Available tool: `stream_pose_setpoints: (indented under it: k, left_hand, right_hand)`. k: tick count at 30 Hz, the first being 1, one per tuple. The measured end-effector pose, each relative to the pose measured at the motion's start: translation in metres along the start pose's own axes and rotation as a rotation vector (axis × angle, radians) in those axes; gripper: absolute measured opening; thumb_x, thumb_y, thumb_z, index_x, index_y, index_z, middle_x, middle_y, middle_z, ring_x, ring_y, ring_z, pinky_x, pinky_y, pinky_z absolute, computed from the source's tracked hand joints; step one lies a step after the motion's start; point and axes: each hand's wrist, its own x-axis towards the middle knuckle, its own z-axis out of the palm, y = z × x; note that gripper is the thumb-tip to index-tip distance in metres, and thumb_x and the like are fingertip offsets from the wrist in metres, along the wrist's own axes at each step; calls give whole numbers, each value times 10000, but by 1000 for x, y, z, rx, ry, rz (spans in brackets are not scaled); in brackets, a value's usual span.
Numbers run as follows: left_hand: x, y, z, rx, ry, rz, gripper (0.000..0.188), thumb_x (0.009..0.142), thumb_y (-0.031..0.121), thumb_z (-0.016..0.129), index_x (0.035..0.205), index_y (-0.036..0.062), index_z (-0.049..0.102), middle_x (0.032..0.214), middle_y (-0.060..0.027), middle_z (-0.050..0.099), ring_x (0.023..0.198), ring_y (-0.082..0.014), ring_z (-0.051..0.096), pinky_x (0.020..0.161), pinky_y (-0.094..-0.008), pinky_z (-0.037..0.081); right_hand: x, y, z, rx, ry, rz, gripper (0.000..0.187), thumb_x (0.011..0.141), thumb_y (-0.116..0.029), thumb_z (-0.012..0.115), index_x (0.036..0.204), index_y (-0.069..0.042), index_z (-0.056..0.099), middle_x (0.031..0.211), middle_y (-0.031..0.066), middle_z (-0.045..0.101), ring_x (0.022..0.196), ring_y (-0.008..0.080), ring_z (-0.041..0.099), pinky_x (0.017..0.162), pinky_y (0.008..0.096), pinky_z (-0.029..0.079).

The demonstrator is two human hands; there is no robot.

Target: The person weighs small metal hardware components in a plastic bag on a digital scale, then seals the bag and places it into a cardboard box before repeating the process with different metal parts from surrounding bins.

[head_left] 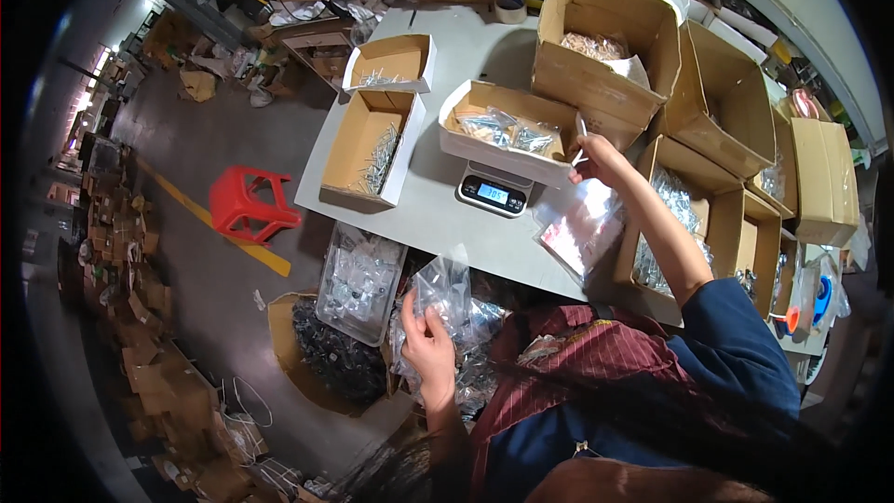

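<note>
My left hand (pixel 429 350) is closed around a clear plastic bag (pixel 445 287), held up before the table's near edge. My right hand (pixel 602 161) is closed at the right end of a shallow white-sided cardboard box (pixel 507 154), its fingers pinching the white end wall. Inside that box lie small clear packets (pixel 498 128) of metal screws and pale pieces. The box rests on a small digital scale (pixel 494 193) with a lit display. Below my right forearm, a stack of flat plastic bags (pixel 582 228) with pink print lies on the table.
Two white-sided boxes hold loose screws (pixel 379 160) at the left. Taller cardboard boxes (pixel 605 37) with parts and packets line the right. Below the near edge are a tray of clear packets (pixel 358 279) and a carton of black packets (pixel 335 349). A red stool (pixel 251 205) stands on the floor.
</note>
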Motion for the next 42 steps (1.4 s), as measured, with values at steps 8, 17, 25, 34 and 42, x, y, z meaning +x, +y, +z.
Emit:
stream_pose_setpoints:
  k: [8,17,25,34,42]
  left_hand:
    - [-40,3,12,54,53,-90,364,957,130,593,1301,16,560,713,-130,635,606,-178,590,582,-325,475]
    - [-43,21,29,107,11,52,327,981,191,567,1234,-6,630,1015,-230,706,898,-293,721,737,-361,543]
    - [-41,21,27,243,33,152,296,979,240,555,1177,67,690,796,-215,694,682,-386,680,586,-439,515]
    - [-12,1,20,419,41,100,271,907,196,578,1114,94,721,723,-229,667,642,-414,657,574,-484,516]
    - [0,13,24,415,-57,108,288,894,202,579,1138,126,712,728,-243,662,660,-435,653,613,-518,522]
  right_hand:
    - [-21,-7,5,-62,-33,-147,609,923,-131,565,1391,-31,188,1061,231,586,597,346,674,526,430,605]
    - [-18,11,-31,-296,-156,-51,546,955,-168,563,1423,45,380,1304,196,553,846,325,705,651,417,615]
    - [-61,0,-49,-542,-63,-532,284,939,-85,564,1187,37,627,1054,100,695,857,161,691,760,291,560]
    - [-68,-26,-7,-705,-21,-784,262,858,-21,594,1105,28,667,986,114,719,902,160,688,819,300,544]
    - [22,-44,108,-1297,-120,-970,414,769,-152,663,1177,-82,660,1188,155,617,1117,351,582,953,471,468]
